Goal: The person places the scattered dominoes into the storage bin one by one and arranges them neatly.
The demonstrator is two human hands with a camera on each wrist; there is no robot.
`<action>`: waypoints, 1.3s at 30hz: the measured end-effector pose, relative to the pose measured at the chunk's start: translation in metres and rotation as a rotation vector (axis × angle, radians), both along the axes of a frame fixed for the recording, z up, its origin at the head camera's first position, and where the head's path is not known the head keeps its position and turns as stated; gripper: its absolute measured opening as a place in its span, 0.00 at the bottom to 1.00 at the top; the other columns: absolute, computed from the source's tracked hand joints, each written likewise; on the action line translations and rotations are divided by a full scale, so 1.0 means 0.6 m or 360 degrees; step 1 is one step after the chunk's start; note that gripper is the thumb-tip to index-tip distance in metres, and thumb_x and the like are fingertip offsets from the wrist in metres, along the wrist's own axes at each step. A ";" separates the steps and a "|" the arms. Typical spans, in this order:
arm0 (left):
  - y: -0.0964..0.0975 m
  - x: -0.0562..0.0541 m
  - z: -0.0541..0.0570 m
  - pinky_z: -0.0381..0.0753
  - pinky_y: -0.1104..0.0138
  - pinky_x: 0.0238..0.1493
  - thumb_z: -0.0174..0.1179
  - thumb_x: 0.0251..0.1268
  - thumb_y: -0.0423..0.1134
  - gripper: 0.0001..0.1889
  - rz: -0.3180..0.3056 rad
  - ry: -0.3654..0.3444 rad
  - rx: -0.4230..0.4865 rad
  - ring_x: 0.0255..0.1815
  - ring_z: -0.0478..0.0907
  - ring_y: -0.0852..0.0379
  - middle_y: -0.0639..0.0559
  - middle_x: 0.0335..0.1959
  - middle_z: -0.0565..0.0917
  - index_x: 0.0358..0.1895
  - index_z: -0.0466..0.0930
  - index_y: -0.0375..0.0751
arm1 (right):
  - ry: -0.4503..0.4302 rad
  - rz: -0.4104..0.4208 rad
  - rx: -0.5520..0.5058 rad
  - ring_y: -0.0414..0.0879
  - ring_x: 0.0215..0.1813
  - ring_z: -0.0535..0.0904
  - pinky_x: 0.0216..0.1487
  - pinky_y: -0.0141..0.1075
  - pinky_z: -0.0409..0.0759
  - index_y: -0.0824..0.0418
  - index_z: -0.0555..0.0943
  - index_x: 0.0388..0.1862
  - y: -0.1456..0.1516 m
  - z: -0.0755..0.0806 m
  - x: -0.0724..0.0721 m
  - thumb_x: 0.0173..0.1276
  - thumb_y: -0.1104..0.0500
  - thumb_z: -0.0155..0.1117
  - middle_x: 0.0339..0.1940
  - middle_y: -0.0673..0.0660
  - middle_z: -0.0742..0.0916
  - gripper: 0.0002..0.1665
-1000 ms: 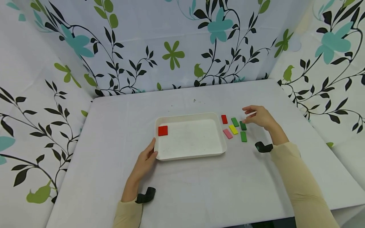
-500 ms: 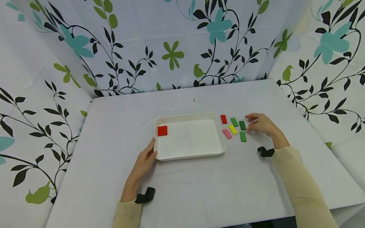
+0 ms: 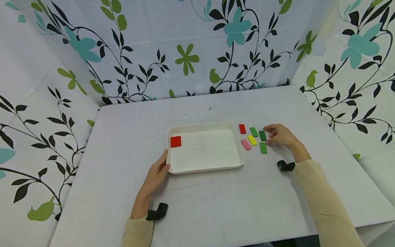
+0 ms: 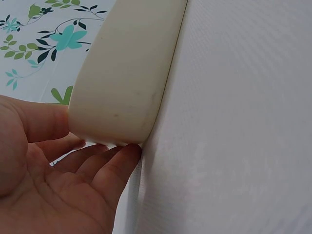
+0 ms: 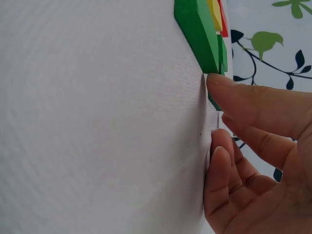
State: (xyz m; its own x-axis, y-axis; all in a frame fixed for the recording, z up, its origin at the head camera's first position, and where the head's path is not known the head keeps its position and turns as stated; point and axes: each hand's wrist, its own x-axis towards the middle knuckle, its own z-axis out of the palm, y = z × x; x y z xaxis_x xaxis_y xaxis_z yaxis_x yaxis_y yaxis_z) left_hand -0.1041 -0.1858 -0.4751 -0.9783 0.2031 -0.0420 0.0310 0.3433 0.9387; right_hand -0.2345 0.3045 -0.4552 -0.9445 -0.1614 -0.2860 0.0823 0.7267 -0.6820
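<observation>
My left hand (image 3: 156, 174) grips the left end of a shallow white tray (image 3: 206, 168); in the left wrist view the thumb meets the rim and the fingertips (image 4: 130, 153) lie against the tray's end. A squarish red piece (image 3: 176, 141) lies inside at the left. On the cloth beside the tray's right end, my right hand (image 3: 282, 136) rests with loosely bent fingers around nothing. Its thumb tip is close to the front green block (image 3: 263, 148); whether they touch I cannot tell. Another green block (image 3: 262, 136) lies just left of its fingers.
Near the right hand also lie a third green block (image 3: 253, 132), a yellow block (image 3: 252, 140), a pink block (image 3: 246, 144) and a red block (image 3: 242, 129). A white cloth covers the table (image 3: 197, 206). Leaf-patterned curtains (image 3: 139, 51) stand behind and at both sides.
The right hand has drawn back slightly from over the middle green block, toward the right and nearer the person, and lowered beside the blocks. The left hand and tray stay put.
</observation>
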 end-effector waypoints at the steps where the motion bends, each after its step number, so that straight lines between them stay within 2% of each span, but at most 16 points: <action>1: 0.000 0.001 0.001 0.56 0.75 0.71 0.46 0.76 0.29 0.32 -0.0001 0.0004 0.0001 0.80 0.47 0.46 0.43 0.80 0.48 0.77 0.45 0.34 | 0.0002 -0.0009 0.0005 0.54 0.48 0.70 0.44 0.36 0.72 0.68 0.70 0.67 -0.001 -0.001 0.000 0.60 0.66 0.70 0.61 0.68 0.72 0.36; 5: -0.001 0.003 0.002 0.54 0.88 0.64 0.46 0.76 0.29 0.32 -0.0004 0.0013 0.0017 0.80 0.47 0.45 0.42 0.80 0.48 0.77 0.45 0.33 | 0.0012 -0.0034 0.0024 0.54 0.47 0.69 0.44 0.37 0.72 0.68 0.70 0.67 -0.006 -0.002 0.001 0.59 0.66 0.70 0.60 0.68 0.72 0.36; 8: -0.001 0.003 0.001 0.54 0.89 0.63 0.46 0.76 0.29 0.32 -0.0005 0.0011 0.0025 0.80 0.47 0.44 0.41 0.80 0.47 0.77 0.45 0.32 | 0.0029 -0.0036 0.0034 0.54 0.47 0.69 0.43 0.37 0.72 0.68 0.71 0.66 -0.008 -0.003 0.001 0.59 0.67 0.69 0.60 0.68 0.72 0.35; 27: 0.000 0.001 0.003 0.53 0.85 0.66 0.47 0.76 0.30 0.31 0.0004 0.0013 0.0016 0.80 0.47 0.44 0.41 0.80 0.48 0.77 0.46 0.32 | 0.0062 -0.0038 0.0094 0.56 0.48 0.70 0.45 0.39 0.72 0.69 0.72 0.64 -0.012 -0.001 0.003 0.60 0.64 0.70 0.59 0.69 0.73 0.33; 30: -0.001 0.001 0.002 0.54 0.81 0.68 0.47 0.76 0.30 0.32 0.0006 0.0008 0.0009 0.80 0.47 0.45 0.42 0.80 0.48 0.77 0.46 0.33 | 0.0073 -0.0054 0.0106 0.57 0.48 0.70 0.45 0.40 0.73 0.68 0.72 0.64 -0.012 0.000 0.004 0.61 0.63 0.70 0.59 0.69 0.74 0.33; 35: -0.001 0.000 0.000 0.53 0.67 0.73 0.47 0.76 0.30 0.32 0.0000 0.0012 0.0002 0.80 0.47 0.45 0.42 0.80 0.48 0.77 0.46 0.33 | 0.0088 -0.0098 0.0113 0.58 0.50 0.72 0.50 0.44 0.74 0.67 0.72 0.65 -0.012 0.002 0.007 0.62 0.63 0.69 0.59 0.69 0.76 0.33; 37: -0.002 0.000 0.000 0.54 0.68 0.73 0.47 0.76 0.30 0.32 0.0002 0.0013 -0.0004 0.80 0.47 0.45 0.43 0.80 0.48 0.77 0.46 0.33 | 0.0093 -0.0114 0.0092 0.58 0.52 0.73 0.52 0.46 0.75 0.67 0.71 0.66 -0.012 0.004 0.009 0.63 0.63 0.69 0.59 0.69 0.77 0.33; 39: -0.002 0.000 0.000 0.54 0.73 0.72 0.47 0.76 0.30 0.32 0.0005 0.0012 -0.0009 0.80 0.47 0.46 0.43 0.80 0.48 0.77 0.46 0.33 | 0.0104 -0.0130 0.0064 0.59 0.53 0.74 0.54 0.47 0.76 0.68 0.71 0.66 -0.012 0.006 0.010 0.62 0.63 0.69 0.59 0.69 0.77 0.33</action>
State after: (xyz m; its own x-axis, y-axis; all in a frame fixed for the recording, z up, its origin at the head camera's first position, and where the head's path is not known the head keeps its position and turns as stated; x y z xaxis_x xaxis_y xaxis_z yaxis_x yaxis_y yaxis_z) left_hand -0.1040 -0.1869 -0.4749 -0.9792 0.1999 -0.0355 0.0372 0.3486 0.9365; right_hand -0.2286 0.2972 -0.4516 -0.9710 -0.0728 -0.2279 0.0985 0.7464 -0.6582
